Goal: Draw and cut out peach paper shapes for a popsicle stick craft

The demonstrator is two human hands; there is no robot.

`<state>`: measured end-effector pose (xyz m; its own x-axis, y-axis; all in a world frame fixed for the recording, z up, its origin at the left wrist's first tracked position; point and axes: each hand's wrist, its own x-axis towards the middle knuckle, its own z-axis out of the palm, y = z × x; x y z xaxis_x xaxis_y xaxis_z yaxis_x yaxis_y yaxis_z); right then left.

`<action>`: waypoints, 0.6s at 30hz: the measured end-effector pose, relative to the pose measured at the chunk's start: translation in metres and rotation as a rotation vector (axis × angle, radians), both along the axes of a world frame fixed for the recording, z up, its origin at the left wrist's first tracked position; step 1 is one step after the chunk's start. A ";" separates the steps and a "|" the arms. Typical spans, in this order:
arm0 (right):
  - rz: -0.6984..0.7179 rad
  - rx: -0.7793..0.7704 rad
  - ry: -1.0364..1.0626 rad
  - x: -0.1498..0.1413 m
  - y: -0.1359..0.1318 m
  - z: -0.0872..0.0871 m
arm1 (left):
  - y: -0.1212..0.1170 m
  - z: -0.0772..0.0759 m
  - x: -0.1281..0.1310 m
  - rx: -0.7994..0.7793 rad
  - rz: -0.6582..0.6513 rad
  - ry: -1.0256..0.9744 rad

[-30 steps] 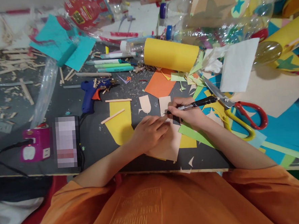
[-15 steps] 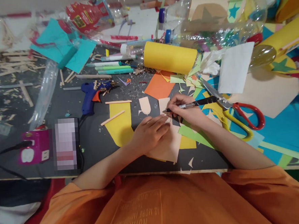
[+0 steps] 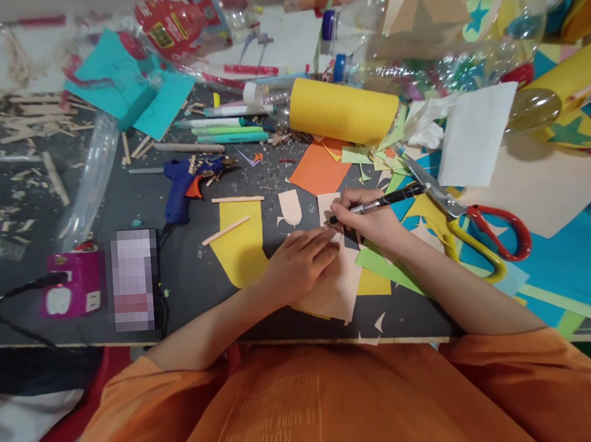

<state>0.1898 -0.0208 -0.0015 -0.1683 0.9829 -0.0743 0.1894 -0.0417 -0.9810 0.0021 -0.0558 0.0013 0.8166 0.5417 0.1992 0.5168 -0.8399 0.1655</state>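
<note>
My right hand (image 3: 362,211) is closed around a black pen (image 3: 391,198), its tip low over a pale pink paper (image 3: 336,288). Flat on that same paper lies my left hand (image 3: 302,259), fingers stretched toward the pen tip. Beyond the left fingers is a small pale cut-out (image 3: 290,206) with a rounded end. Left of my hands, a yellow paper piece (image 3: 239,244) has wooden sticks (image 3: 226,230) on it. Green paper (image 3: 386,269) sits under my right wrist. Scissors (image 3: 484,233) with red and yellow handles rest to the right of that hand.
A blue glue gun (image 3: 181,188) lies on the dark table at left, near a magenta box (image 3: 72,285) and a phone (image 3: 133,277). A yellow-wrapped bottle (image 3: 343,109), several markers (image 3: 232,130) and clear bottles (image 3: 426,63) are behind. Blue paper (image 3: 572,251) covers the right.
The pen has shifted slightly, its tip moving a little down along the paper. The whole view has drifted slightly; my left hand stays on the paper.
</note>
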 end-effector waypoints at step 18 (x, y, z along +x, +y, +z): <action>-0.016 -0.024 -0.014 0.000 0.000 0.000 | 0.000 -0.001 0.000 -0.036 0.007 -0.012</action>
<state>0.1900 -0.0212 -0.0015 -0.1515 0.9834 -0.1001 0.2024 -0.0682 -0.9769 0.0018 -0.0554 -0.0002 0.8104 0.5545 0.1891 0.5205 -0.8296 0.2021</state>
